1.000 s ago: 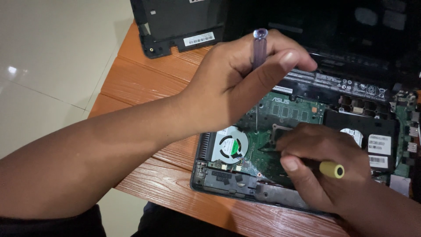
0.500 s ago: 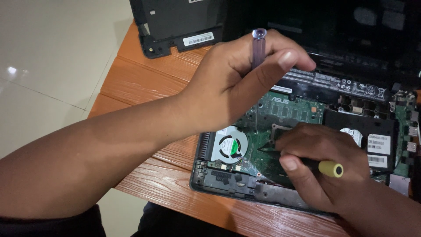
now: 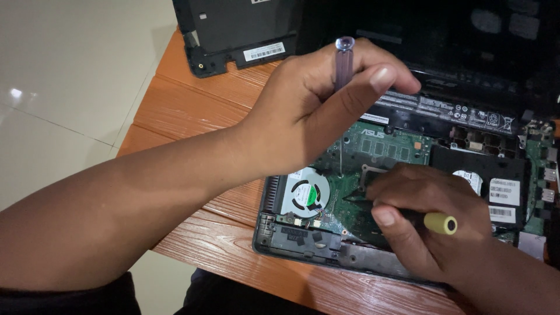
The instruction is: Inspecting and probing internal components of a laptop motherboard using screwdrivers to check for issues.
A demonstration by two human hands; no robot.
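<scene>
The open laptop lies on the wooden table with its bottom cover off — you can see a green board, a round grey fan at its left end and a black battery along its far side. Above the fan, the left hand is shut tight around a thin see-through purple tool, held straight up. Just right of the fan, the right hand pinches a black tool with a yellow end — its tip rests on the green board.

Plastic tools, wood desk, glossy tile

Your see-through purple plastic handle looks smooth, the yellow cap matt; the table is grainy orange wood, the floor shiny tile.
</scene>
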